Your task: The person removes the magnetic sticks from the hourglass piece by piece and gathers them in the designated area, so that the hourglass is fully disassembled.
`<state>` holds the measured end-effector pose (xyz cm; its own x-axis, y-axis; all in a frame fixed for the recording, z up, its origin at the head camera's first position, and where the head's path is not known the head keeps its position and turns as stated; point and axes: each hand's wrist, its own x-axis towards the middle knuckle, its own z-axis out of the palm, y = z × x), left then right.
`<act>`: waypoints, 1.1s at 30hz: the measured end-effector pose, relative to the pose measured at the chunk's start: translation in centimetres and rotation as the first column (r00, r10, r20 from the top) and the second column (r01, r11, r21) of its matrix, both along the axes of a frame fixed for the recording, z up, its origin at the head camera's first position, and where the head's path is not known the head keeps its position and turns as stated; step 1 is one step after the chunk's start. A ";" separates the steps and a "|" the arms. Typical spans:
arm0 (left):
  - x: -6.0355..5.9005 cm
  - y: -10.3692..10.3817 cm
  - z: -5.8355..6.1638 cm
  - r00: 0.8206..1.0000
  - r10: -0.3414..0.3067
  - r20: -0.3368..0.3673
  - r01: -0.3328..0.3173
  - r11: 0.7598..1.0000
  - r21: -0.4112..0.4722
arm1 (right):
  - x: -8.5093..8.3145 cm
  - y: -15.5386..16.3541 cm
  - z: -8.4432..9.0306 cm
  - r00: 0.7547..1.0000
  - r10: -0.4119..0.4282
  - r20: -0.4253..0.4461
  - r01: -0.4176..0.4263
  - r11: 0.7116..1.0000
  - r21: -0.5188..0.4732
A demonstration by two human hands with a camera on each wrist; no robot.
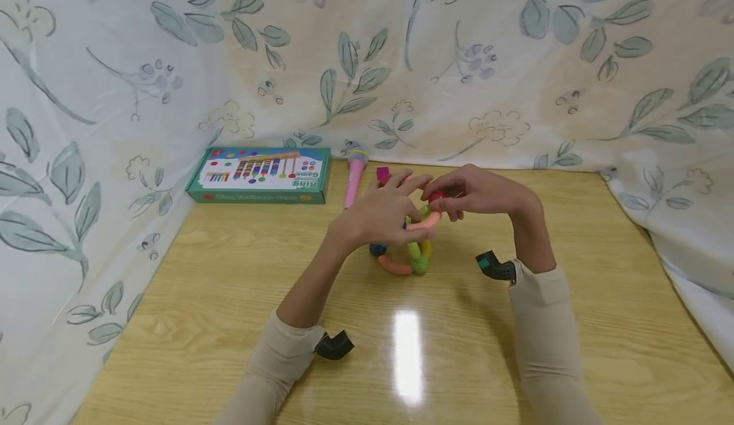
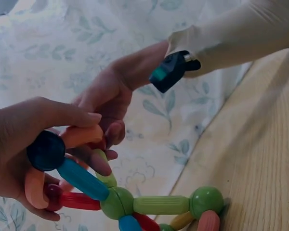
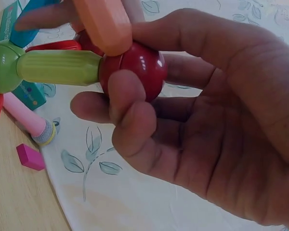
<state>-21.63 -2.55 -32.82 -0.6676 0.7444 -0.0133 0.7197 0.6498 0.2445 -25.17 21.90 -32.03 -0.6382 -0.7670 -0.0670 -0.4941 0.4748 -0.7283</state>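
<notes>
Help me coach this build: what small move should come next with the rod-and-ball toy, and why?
Probably seat the orange rod squarely on the red ball. The right hand pinches that ball, already joined to a green rod, while the left hand holds the orange rod, whose end meets the ball off to one side.

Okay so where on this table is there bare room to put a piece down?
Bare wood shows on the table along the near edge between the sleeves, and along the right side toward the cloth. It is crowded at the back: the green box, pink toy microphone, pink block, and both hands on the rod-and-ball toy.
</notes>
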 end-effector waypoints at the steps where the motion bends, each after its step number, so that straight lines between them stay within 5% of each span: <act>1: 0.0 0.0 -0.1 1.000 0.000 -0.010 0.000 1.000 -0.008 | 0.0 0.0 0.0 1.000 0.000 0.006 0.000 1.000 -0.003; 26: -0.3 0.4 -0.3 0.999 0.018 0.043 -0.019 0.999 0.038 | -0.7 1.3 -0.8 0.996 0.039 0.081 -0.035 0.998 -0.048; 33: -0.4 0.4 -0.5 0.998 0.016 0.060 -0.018 0.999 0.043 | -1.3 1.9 -1.6 0.981 0.135 0.138 -0.112 0.981 -0.160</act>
